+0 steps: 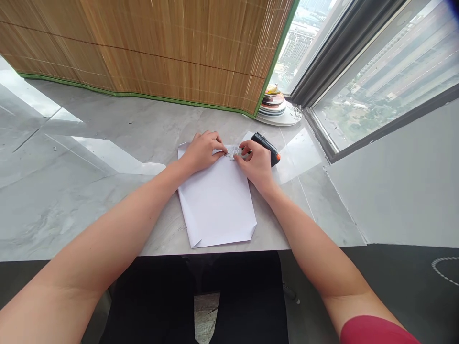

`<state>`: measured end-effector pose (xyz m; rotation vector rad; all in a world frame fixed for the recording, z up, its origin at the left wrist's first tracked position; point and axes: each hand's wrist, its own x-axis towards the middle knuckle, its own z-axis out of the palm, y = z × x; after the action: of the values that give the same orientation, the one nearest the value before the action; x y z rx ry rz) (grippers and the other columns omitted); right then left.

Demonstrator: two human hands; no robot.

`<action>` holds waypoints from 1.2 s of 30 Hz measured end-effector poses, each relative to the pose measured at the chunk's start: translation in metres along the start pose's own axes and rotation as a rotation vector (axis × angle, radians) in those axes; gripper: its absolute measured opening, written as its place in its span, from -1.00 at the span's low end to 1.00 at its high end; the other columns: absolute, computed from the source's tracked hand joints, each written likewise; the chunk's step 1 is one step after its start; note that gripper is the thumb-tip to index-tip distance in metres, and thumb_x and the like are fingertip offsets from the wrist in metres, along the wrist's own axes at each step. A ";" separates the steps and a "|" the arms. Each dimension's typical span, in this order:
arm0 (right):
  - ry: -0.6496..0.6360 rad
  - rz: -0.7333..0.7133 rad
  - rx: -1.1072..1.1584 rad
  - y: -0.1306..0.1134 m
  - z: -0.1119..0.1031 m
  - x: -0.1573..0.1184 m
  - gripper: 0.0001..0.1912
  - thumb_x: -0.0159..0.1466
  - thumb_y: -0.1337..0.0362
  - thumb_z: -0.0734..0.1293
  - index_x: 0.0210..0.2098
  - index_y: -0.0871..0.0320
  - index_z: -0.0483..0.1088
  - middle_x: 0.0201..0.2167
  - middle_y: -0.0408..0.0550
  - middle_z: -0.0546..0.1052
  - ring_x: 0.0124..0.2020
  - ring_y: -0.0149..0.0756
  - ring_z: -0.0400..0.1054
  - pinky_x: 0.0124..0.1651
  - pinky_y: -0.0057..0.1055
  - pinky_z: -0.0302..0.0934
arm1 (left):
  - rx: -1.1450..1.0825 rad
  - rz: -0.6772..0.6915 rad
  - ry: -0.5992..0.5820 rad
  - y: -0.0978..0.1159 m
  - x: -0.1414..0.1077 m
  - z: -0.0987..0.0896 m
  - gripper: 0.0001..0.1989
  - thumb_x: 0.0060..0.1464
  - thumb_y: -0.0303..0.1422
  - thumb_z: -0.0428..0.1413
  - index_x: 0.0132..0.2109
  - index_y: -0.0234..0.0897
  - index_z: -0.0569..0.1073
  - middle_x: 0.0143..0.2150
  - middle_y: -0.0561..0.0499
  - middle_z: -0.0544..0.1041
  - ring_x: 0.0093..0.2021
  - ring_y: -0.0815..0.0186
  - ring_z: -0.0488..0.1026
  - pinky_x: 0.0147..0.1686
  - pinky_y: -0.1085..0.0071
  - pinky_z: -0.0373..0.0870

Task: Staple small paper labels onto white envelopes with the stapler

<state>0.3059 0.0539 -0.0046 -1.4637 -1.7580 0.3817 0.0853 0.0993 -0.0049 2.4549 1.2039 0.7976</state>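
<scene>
A folded white paper packet (220,203) lies flat on the grey marbled counter, its lower corners creased. Near its top edge sits a small printed slip (233,151) with dark markings, too small to read. My left hand (205,152) rests on the packet's upper left, thumb and index finger closed at the slip's left end. At the slip's right end, my right hand (255,161) is closed, its thumb and fingertips pinching the edge. Just behind the right hand lies a black handheld tool (266,147) with an orange tip, partly covered by that hand.
A bamboo blind (150,48) with green edging hangs along the counter's far side. Stacked plates (279,112) stand in the corner by the window frame (322,71). A white panel (398,186) borders the right side. The counter's front edge is close to my legs (247,296).
</scene>
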 end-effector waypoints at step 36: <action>0.017 0.067 -0.242 0.056 -0.044 0.032 -0.69 0.13 0.23 0.57 -0.13 0.03 0.57 -0.24 -0.04 0.68 -0.16 -0.03 0.50 -0.12 -0.24 0.28 | 0.051 0.192 -0.176 -0.003 -0.004 -0.014 -0.77 0.36 -0.28 0.11 -0.05 -0.10 0.69 0.20 -0.03 0.72 0.19 0.13 0.67 0.54 -0.12 0.26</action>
<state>0.3757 0.0885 -0.0017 -1.6931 -1.7932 0.1949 0.0726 0.0981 0.0033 2.6481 0.9492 0.5895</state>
